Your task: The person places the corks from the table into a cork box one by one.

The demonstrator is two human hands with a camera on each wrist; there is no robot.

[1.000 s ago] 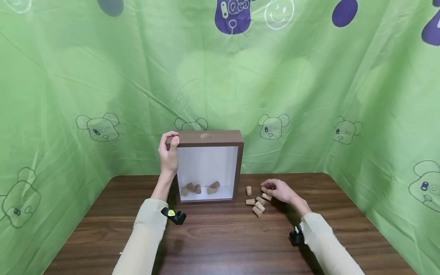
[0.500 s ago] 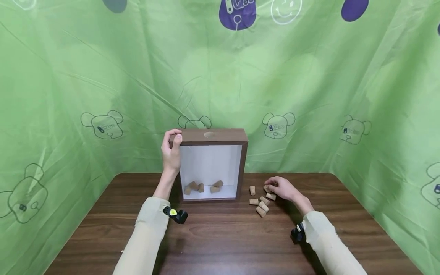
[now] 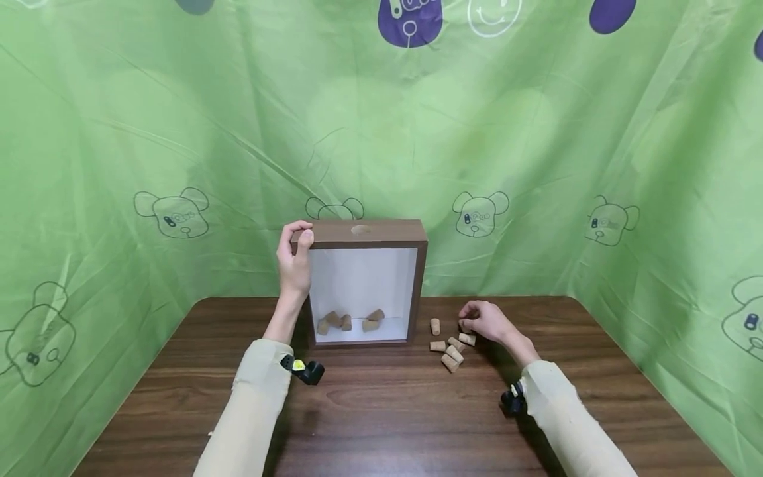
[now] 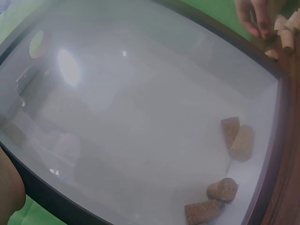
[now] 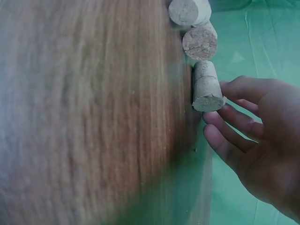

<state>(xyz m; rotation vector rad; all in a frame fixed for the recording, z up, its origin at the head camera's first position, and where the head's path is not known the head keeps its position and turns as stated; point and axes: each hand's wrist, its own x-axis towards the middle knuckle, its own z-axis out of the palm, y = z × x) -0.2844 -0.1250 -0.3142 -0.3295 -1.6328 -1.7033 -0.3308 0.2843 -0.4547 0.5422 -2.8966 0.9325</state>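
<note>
A brown shadow box frame (image 3: 365,234) with a clear front and an oval hole in its top stands upright on the table. My left hand (image 3: 294,268) grips its upper left corner, thumb at the front. Several corks (image 4: 242,143) lie at the bottom inside the frame. To the right of the frame, my right hand (image 3: 490,322) is low over the table, thumb and fingers pinching a cork (image 3: 464,325) that they partly cover. Beside it lies a loose cork (image 5: 206,86), which hides part of the fingertips in the right wrist view.
Several more corks (image 3: 454,354) lie in a loose group on the wooden table (image 3: 381,411), and one cork (image 3: 435,326) stands upright near the frame's right side. Green printed cloth (image 3: 381,152) hangs behind the table and at both sides.
The right fingers stay at the same cork and draw in slightly around it. The left hand keeps its grip on the frame. The head view shifts a little.
</note>
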